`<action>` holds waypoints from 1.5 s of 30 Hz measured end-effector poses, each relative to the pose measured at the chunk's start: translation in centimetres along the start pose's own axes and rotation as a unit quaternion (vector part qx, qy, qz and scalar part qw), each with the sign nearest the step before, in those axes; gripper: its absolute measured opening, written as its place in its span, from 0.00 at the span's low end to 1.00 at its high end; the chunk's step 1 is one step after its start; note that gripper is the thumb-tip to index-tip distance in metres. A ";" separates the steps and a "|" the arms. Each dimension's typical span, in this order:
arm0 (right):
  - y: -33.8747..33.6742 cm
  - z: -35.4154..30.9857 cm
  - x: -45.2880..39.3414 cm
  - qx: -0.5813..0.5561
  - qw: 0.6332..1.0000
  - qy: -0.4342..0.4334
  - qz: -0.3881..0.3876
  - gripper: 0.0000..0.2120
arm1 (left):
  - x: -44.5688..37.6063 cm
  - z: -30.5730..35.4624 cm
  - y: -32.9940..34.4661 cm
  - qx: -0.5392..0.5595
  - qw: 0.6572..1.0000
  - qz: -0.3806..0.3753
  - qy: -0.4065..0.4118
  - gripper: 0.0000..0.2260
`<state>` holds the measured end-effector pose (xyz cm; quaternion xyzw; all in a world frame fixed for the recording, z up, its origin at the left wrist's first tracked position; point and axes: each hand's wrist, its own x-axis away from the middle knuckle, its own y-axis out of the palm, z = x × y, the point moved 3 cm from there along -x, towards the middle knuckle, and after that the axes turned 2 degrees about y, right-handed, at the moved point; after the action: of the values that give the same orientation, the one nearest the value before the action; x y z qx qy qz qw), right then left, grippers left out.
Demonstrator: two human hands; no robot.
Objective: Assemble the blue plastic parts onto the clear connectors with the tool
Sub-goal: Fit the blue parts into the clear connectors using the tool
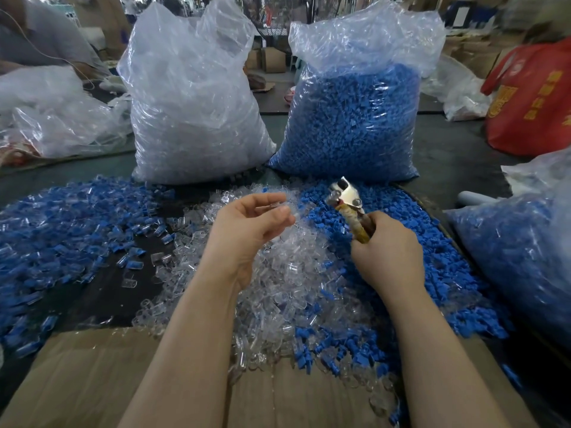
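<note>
Fingers of your left hand (247, 223) pinch one clear connector (274, 205) up high, so the tool (346, 200), gripped tight in your right hand (386, 251), can reach it.

left hand: left hand (247, 223) raised over the clear connectors (278, 273), fingers curled, pinching a small clear piece (275, 206) at the fingertips
right hand: right hand (386, 248) grips the tool (347, 202) by its wrapped handle, metal head up
table: loose blue plastic parts (417, 242) right, mixed pieces left
behind: bag of clear pieces (191, 118), bag of blue pieces (352, 125)
</note>
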<state>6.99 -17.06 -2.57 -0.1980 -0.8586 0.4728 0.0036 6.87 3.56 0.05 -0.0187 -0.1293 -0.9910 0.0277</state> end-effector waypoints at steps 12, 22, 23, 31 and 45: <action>0.6 0.5 0.3 0.156 0.988 -0.002 -0.019 0.07 | 0.1 0.0 0.3 -0.022 1.000 -0.016 0.002 0.12; 0.3 0.1 -0.4 -0.050 0.998 -0.026 -0.005 0.06 | 0.3 0.1 0.5 0.004 1.000 -0.007 -0.011 0.11; 0.3 -0.2 -0.4 -0.094 0.995 -0.036 -0.013 0.06 | 0.3 0.1 0.7 -0.002 1.000 -0.011 -0.010 0.11; -0.1 -2.1 0.9 -0.290 0.949 -0.100 -0.071 0.04 | 1.0 -0.2 2.7 -0.064 0.997 -0.007 0.042 0.10; -0.4 -3.1 1.8 -0.353 0.915 -0.155 -0.117 0.12 | 1.2 -0.5 3.1 -0.110 0.992 0.024 0.058 0.07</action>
<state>5.84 -14.09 -0.85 -0.0086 -0.9764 0.1604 -0.1445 5.89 0.34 0.37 0.0324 -0.0175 -0.9977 0.0561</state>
